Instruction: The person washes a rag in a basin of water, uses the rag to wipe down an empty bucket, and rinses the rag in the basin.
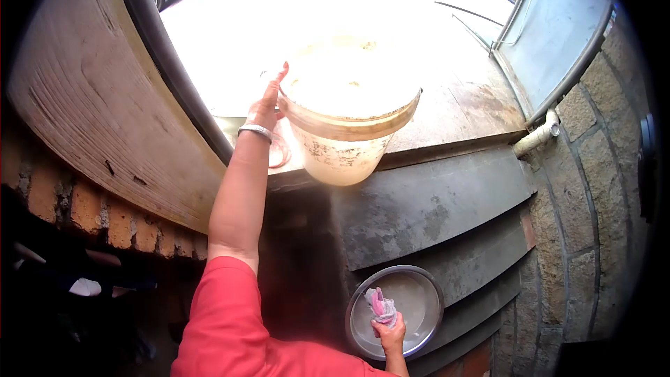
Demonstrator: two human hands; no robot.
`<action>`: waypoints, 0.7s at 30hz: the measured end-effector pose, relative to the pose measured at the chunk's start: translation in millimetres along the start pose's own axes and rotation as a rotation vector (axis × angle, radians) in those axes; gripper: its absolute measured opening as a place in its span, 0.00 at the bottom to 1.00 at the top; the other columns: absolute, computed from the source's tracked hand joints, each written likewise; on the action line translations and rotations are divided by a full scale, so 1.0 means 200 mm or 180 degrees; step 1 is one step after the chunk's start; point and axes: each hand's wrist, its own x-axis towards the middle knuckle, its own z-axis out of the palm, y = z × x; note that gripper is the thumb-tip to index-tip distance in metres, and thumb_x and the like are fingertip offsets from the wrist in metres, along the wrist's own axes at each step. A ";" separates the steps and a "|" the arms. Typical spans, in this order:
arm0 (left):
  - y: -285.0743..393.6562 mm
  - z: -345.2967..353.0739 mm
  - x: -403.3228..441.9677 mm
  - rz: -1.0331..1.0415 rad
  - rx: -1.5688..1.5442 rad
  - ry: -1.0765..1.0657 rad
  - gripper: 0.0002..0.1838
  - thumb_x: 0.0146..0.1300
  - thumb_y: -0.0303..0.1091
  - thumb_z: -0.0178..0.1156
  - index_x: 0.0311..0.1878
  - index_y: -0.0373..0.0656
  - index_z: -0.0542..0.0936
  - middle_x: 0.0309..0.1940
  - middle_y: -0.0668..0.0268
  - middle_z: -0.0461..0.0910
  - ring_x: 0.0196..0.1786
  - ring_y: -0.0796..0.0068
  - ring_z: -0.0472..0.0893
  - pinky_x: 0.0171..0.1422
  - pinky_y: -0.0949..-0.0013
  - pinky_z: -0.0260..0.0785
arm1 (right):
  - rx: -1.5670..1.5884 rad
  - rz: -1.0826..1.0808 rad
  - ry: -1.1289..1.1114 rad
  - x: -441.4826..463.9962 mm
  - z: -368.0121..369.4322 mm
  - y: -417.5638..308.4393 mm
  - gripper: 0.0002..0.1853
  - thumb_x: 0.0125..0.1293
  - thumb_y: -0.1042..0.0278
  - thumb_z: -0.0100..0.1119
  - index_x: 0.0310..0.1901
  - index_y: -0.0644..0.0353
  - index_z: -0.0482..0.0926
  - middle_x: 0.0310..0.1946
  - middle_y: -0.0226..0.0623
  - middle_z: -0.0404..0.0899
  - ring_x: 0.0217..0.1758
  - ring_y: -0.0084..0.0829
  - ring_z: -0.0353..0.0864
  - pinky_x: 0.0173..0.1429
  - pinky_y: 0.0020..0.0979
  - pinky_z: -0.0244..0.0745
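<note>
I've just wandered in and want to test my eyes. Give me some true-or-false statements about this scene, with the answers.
1. The left hand is at the rim of the bucket. True.
2. The right hand is empty. False: it holds a pink and greyish cloth.
3. A band circles the left wrist. True.
4. The visible sleeve is blue. False: it is red.
5. The round basin is nearer the right hand than the left. True.

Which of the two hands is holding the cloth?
The right hand grips the pink-and-grey cloth over the metal basin; the left hand, with a silvery band at its wrist, is at the rim of the bucket.
</note>
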 end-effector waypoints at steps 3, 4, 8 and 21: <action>-0.01 0.00 0.14 0.0190 -0.0124 -0.0556 0.27 0.53 0.55 0.61 0.51 0.47 0.76 0.48 0.60 0.76 0.53 0.65 0.72 0.55 0.60 0.63 | 0.0125 0.0221 0.0083 -0.01 -0.04 0.05 0.22 0.45 0.77 0.72 0.44 0.63 0.74 0.27 0.32 0.79 0.23 0.21 0.75 0.26 0.25 0.71; -0.14 -0.07 0.31 0.0365 -0.0177 -0.0750 0.25 0.52 0.53 0.61 0.48 0.46 0.77 0.47 0.60 0.76 0.50 0.66 0.73 0.52 0.62 0.64 | 0.0100 0.0168 0.0104 -0.02 -0.05 0.08 0.22 0.45 0.76 0.72 0.43 0.63 0.75 0.28 0.32 0.79 0.23 0.21 0.75 0.27 0.26 0.71; -0.11 0.06 0.06 0.1315 -0.0185 -0.0230 0.24 0.49 0.31 0.56 0.51 0.32 0.77 0.39 0.60 0.80 0.43 0.69 0.75 0.50 0.66 0.68 | -0.0044 0.0142 0.0138 -0.02 -0.09 0.12 0.21 0.45 0.74 0.73 0.42 0.63 0.75 0.29 0.34 0.80 0.24 0.22 0.76 0.28 0.27 0.73; -0.26 0.26 -0.85 0.1866 0.0381 -0.1296 0.33 0.47 0.18 0.57 0.63 0.38 0.74 0.47 0.64 0.77 0.47 0.76 0.77 0.54 0.76 0.70 | -0.0146 0.0158 0.0241 -0.11 -0.24 0.21 0.23 0.46 0.71 0.72 0.45 0.64 0.75 0.23 0.35 0.80 0.20 0.24 0.76 0.25 0.28 0.70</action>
